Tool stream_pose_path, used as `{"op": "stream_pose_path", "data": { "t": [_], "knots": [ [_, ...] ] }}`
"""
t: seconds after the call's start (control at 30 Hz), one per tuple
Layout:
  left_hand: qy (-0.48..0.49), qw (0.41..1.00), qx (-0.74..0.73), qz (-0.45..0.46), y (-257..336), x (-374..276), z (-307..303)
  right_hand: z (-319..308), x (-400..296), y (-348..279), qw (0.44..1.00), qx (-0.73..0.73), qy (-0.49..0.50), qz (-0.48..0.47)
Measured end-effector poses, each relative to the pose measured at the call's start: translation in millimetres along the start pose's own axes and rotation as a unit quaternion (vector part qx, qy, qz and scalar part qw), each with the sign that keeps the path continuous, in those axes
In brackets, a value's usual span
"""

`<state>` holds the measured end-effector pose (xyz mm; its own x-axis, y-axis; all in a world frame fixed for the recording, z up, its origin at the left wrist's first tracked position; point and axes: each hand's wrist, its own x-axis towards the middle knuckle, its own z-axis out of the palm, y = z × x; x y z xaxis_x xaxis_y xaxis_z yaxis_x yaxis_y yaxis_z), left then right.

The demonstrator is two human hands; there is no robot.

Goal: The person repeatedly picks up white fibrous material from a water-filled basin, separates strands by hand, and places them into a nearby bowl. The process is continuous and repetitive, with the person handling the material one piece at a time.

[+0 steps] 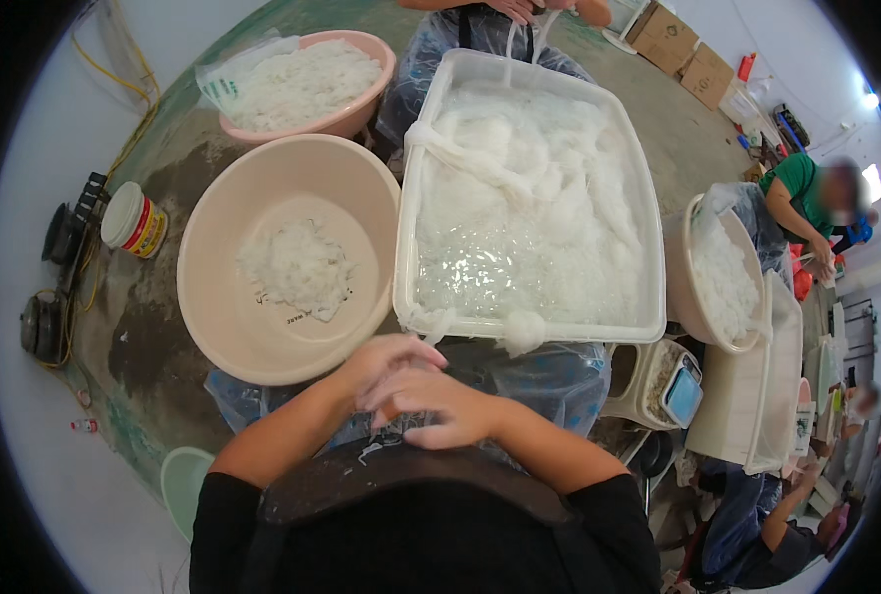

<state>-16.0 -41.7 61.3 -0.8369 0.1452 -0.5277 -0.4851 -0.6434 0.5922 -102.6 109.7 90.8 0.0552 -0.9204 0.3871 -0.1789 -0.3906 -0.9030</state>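
Observation:
My left hand (394, 361) and my right hand (437, 407) overlap in front of my body, above the clear plastic sheet (544, 375) on my lap. The right thumb and fingers are apart and curved, with nothing visible between them. Right-hand fingers partly cover the left hand, so its grip is hidden. Just beyond them is a white rectangular tub (659, 289) of water holding soaked white fibre (515, 156). Small wads of fibre (522, 333) hang over its near rim. To the left, a large beige round basin (214, 297) contains a flat heap of white fibre (303, 271).
A pink basin (381, 63) of fibre stands at the far left, near a lidded bucket (134, 220). Across the tub, a person's hands (515, 9) hold white strands. Rightward are another fibre-filled basin (752, 237), a scale-like device (683, 393) and co-workers. Cables (84, 297) run along the wall.

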Motion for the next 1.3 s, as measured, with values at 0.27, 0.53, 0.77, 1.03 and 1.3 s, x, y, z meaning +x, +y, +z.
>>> {"op": "stream_pose_path", "data": {
  "t": [0.27,0.53,0.77,1.03,1.3],
  "knots": [
    [0.007,0.99,0.012,0.141,51,-46,27,-34,1,16,0.948,-0.301,0.083,0.053],
    [0.042,0.821,-0.103,0.56,126,-297,-43,-49,19,19,0.853,-0.505,0.052,0.121],
    [0.121,0.724,-0.116,0.67,102,-386,-123,-152,41,-34,0.781,-0.602,0.139,0.092],
    [0.176,0.9,-0.163,0.364,76,-111,24,-190,79,-113,0.703,-0.691,0.154,0.066],
    [-0.058,0.955,-0.134,0.259,56,-34,63,-87,21,-47,0.892,-0.328,0.251,0.184]
  ]
}}
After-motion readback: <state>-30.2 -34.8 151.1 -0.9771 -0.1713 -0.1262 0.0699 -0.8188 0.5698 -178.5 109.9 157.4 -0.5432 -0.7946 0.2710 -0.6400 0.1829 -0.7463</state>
